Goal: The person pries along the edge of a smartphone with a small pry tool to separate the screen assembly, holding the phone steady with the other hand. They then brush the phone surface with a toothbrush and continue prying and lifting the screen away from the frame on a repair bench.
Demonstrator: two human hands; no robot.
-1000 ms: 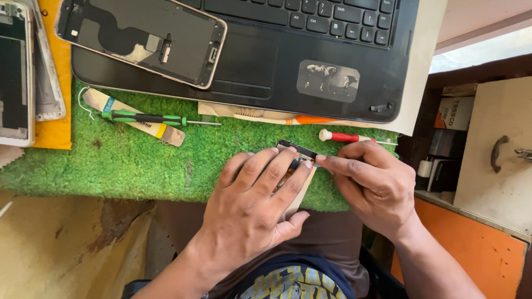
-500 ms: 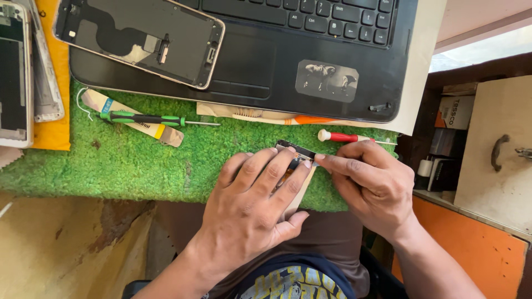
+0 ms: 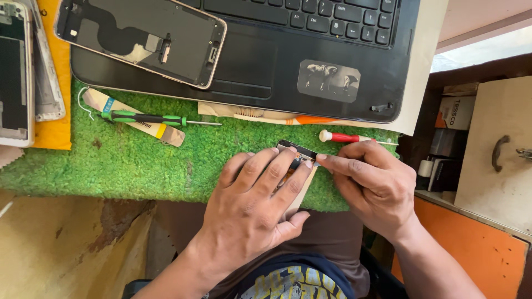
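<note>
Pressing down with your left hand [image 3: 252, 213], you lay its fingers flat and spread over a small phone part [image 3: 296, 152], pinning it against the green turf mat [image 3: 138, 166]; only the part's dark top edge and a pale strip along its side show past your fingertips. Your right hand [image 3: 371, 185] sits just beside it, thumb and forefinger pinched together at the part's upper right corner; whether they grip a fine tool there is too small to tell.

Just above your right hand lies a red-handled screwdriver [image 3: 343, 137] on the mat. Beyond it, a toothbrush [image 3: 277, 117] with an orange handle rests along the front edge of a black laptop [image 3: 266, 61]. Well to the left of your left hand, a green-handled screwdriver [image 3: 152, 118] lies across a flat tan strip [image 3: 133, 117]. Farther up and left, an opened phone body [image 3: 141, 39] rests on the laptop. At the far left, another phone frame [image 3: 14, 72] lies on an orange cloth [image 3: 52, 133].
</note>
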